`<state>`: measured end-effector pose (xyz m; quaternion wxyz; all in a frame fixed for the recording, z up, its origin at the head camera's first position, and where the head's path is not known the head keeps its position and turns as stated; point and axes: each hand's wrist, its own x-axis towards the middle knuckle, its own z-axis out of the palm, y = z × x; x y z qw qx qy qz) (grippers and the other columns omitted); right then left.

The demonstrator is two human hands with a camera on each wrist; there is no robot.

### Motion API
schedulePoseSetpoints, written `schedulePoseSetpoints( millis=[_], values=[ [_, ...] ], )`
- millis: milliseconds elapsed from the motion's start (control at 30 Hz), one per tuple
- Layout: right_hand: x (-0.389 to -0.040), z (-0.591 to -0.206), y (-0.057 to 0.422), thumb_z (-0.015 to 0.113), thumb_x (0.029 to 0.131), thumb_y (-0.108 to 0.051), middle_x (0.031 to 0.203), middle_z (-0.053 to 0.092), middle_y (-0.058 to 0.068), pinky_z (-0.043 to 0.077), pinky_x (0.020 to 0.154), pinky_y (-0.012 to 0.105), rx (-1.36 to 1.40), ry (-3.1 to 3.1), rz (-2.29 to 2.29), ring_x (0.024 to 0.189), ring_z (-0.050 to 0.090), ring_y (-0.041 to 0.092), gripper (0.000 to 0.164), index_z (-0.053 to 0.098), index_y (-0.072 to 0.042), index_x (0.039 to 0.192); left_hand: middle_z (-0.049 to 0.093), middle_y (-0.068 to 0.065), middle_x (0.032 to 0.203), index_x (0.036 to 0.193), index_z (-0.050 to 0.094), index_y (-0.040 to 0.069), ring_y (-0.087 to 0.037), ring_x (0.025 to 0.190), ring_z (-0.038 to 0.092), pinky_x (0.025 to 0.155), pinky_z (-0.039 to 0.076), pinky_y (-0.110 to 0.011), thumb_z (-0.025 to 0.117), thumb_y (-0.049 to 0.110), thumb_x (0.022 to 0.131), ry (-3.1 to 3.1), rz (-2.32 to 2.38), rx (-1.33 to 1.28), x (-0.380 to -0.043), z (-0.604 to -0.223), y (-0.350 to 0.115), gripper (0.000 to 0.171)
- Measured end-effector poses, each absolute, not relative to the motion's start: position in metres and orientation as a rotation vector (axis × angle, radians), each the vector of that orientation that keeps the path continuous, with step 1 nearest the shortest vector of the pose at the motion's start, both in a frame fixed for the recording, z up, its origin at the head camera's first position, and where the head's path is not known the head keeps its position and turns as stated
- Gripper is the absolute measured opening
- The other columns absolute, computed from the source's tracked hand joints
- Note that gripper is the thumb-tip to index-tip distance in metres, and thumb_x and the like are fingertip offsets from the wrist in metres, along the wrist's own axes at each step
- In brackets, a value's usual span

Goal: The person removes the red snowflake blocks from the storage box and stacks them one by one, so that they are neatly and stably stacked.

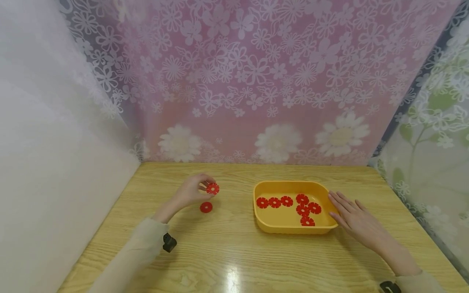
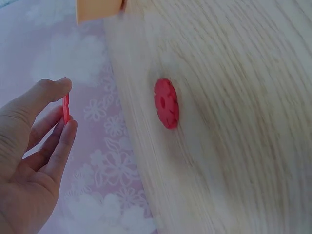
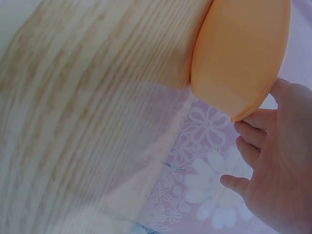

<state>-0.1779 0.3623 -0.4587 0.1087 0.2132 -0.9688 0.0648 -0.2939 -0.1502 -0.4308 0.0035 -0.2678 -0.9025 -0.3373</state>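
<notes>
My left hand (image 1: pixel 193 189) pinches a red snowflake disc (image 1: pixel 213 188) between thumb and fingers, above the left part of the table. In the left wrist view this disc (image 2: pixel 66 108) appears edge-on at the fingertips. Another red snowflake disc (image 1: pixel 206 207), round with a notched edge and a centre hole, lies flat on the wood just below that hand. To the right stands a yellow plastic tub (image 1: pixel 289 229) with several red snowflake discs (image 1: pixel 275 202) spread over its floor. My right hand (image 1: pixel 357 219) rests against the tub's right rim, fingers extended.
The wood-grain table (image 1: pixel 205 260) meets a pink flowered cloth (image 1: pixel 227 134) at its back edge. A pale wall (image 1: pixel 66 142) borders the left side, and a flowered cloth (image 1: pixel 432 162) the right. Black wrist cameras (image 1: pixel 169 243) sit at both cuffs.
</notes>
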Motion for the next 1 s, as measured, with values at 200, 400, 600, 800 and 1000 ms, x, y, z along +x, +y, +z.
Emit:
schedulePoseSetpoints(
  millis=[200, 400, 600, 800, 1000],
  values=[
    [-0.178, -0.459, 0.363, 0.057, 0.104, -0.031, 0.160, 0.037, 0.017, 0.015, 0.122, 0.061, 0.620, -2.852, 0.202, 0.151, 0.028, 0.030, 0.063, 0.036, -0.003, 0.156, 0.067, -0.012, 0.114, 0.117, 0.070, 0.000, -0.027, 0.101, 0.066, 0.085, 0.061, -0.037, 0.084, 0.005, 0.082, -2.849, -1.073, -0.825, -0.293, -0.439, -0.162, 0.038],
    [-0.178, -0.460, 0.363, 0.057, 0.104, -0.031, 0.160, 0.038, 0.016, 0.014, 0.123, 0.059, 0.624, -2.845, 0.211, 0.151, 0.028, 0.030, 0.062, 0.037, -0.004, 0.156, 0.070, -0.011, 0.113, 0.117, 0.070, -0.001, -0.026, 0.100, 0.068, 0.083, 0.061, -0.033, 0.084, 0.008, 0.082, -2.887, -1.076, -0.804, -0.288, -0.450, -0.170, 0.039],
    [-0.178, -0.460, 0.363, 0.058, 0.104, -0.030, 0.159, 0.038, 0.016, 0.013, 0.123, 0.059, 0.629, -2.829, 0.208, 0.152, 0.027, 0.028, 0.062, 0.038, -0.004, 0.156, 0.069, -0.010, 0.108, 0.112, 0.072, 0.001, -0.025, 0.097, 0.068, 0.080, 0.061, -0.032, 0.086, 0.008, 0.081, -2.894, -1.041, -0.793, -0.285, -0.461, -0.175, 0.036],
    [-0.178, -0.459, 0.362, 0.058, 0.104, -0.030, 0.159, 0.039, 0.017, 0.012, 0.124, 0.057, 0.629, -2.828, 0.210, 0.152, 0.027, 0.028, 0.062, 0.038, -0.003, 0.156, 0.068, -0.006, 0.105, 0.112, 0.071, 0.003, -0.022, 0.096, 0.067, 0.081, 0.060, -0.030, 0.087, 0.011, 0.080, -2.918, -1.000, -0.788, -0.281, -0.470, -0.176, 0.036],
    [-0.177, -0.459, 0.362, 0.057, 0.104, -0.030, 0.159, 0.038, 0.017, 0.010, 0.124, 0.057, 0.629, -2.837, 0.213, 0.152, 0.027, 0.028, 0.062, 0.038, -0.003, 0.156, 0.066, -0.002, 0.102, 0.110, 0.072, 0.007, -0.018, 0.091, 0.067, 0.077, 0.060, -0.029, 0.088, 0.015, 0.079, -2.914, -0.963, -0.795, -0.280, -0.476, -0.177, 0.036]
  ],
)
